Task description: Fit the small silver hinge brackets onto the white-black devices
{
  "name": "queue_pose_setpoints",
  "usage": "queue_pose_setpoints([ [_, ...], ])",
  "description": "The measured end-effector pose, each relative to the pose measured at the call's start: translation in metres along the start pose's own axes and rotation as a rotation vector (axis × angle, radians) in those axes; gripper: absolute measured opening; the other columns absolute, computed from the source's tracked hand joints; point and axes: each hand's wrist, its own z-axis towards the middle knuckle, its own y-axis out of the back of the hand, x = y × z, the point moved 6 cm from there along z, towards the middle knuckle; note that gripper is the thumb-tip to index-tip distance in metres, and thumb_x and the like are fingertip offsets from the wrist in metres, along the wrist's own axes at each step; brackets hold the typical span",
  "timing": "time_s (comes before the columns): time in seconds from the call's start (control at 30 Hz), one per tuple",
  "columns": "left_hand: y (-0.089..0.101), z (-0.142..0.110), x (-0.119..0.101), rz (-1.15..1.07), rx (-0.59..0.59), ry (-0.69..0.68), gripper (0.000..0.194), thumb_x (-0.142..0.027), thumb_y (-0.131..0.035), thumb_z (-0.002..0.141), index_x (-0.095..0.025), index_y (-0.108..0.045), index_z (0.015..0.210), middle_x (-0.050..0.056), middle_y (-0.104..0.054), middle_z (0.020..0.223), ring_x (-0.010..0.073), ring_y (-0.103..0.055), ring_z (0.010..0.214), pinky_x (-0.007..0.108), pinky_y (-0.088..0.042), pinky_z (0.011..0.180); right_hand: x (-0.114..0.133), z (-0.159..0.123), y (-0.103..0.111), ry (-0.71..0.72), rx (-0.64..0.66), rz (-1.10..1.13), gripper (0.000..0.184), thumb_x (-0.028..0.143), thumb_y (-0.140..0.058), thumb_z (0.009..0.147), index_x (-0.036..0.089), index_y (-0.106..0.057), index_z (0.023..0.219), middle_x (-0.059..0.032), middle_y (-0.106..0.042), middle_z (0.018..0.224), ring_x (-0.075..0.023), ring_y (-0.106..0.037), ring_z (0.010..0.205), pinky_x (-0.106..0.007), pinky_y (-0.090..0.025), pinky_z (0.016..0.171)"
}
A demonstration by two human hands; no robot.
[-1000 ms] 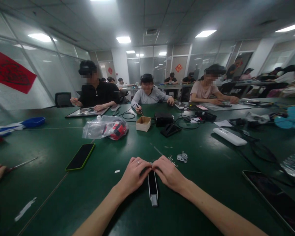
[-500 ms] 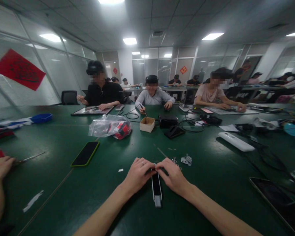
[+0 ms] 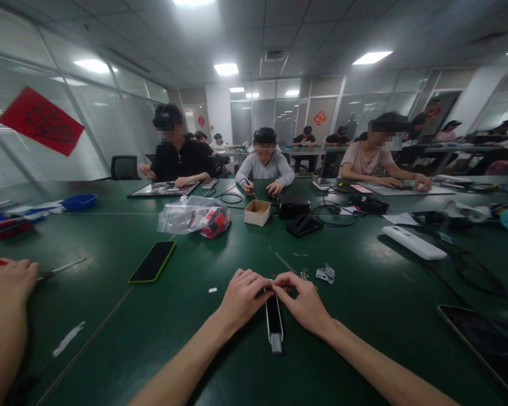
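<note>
A slim black device with a white rim (image 3: 274, 316) lies lengthwise on the green table, its grey end piece towards me. My left hand (image 3: 246, 294) is closed at the far end of this device, a ring on one finger. From the other side my right hand (image 3: 300, 299) pinches at that same end, its thumb and forefinger close to the left fingertips. Any small part between the fingertips is hidden. Just past the right hand are some small shiny metal pieces (image 3: 304, 274) and a grey metal bracket-like part (image 3: 325, 273).
A green-edged phone (image 3: 152, 262) lies left, a dark tablet-like device (image 3: 482, 344) right. Further off are a plastic bag (image 3: 190, 217), a small box (image 3: 257, 213), cables and a white case (image 3: 414, 242). At left, another person's hand (image 3: 12, 282) is beside a screwdriver (image 3: 63, 268).
The view has swung slightly left, so everything sits further right in it. My hands stay at the device's far end; the right fingers have shifted slightly. The neighbour's hand shows more fully.
</note>
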Motion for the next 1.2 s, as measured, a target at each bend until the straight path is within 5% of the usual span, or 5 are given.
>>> queue_pose_setpoints([
  [0.37, 0.003, 0.000, 0.026, -0.033, 0.125, 0.204, 0.008, -0.024, -0.060, 0.084, -0.022, -0.064, 0.090, 0.001, -0.066, 0.091, 0.0164, -0.057, 0.087, 0.029, -0.037, 0.075, -0.008, 0.005, 0.012, 0.078, -0.028, -0.235, 0.012, 0.022, -0.049, 0.085, 0.018, -0.060, 0.086, -0.0051, -0.062, 0.083, -0.0170, -0.056, 0.074, -0.032, -0.047, 0.069],
  [0.57, -0.003, -0.008, 0.053, -0.148, 0.298, 0.394, 0.010, -0.024, -0.062, 0.080, -0.021, -0.064, 0.088, 0.000, -0.065, 0.085, 0.0140, -0.057, 0.074, 0.025, -0.041, 0.070, -0.016, 0.007, 0.015, 0.094, 0.105, -0.447, 0.012, 0.019, -0.049, 0.083, 0.018, -0.060, 0.088, -0.0062, -0.062, 0.085, -0.0201, -0.056, 0.081, -0.036, -0.046, 0.073],
  [1.2, -0.010, -0.009, 0.049, -0.259, 0.310, 0.441, 0.008, -0.023, -0.062, 0.079, -0.020, -0.066, 0.086, -0.002, -0.067, 0.082, 0.0142, -0.059, 0.073, 0.024, -0.043, 0.067, -0.020, 0.007, 0.008, 0.036, 0.173, -0.465, 0.017, 0.025, -0.048, 0.087, 0.019, -0.063, 0.087, -0.0059, -0.062, 0.085, -0.0199, -0.055, 0.080, -0.037, -0.045, 0.073],
])
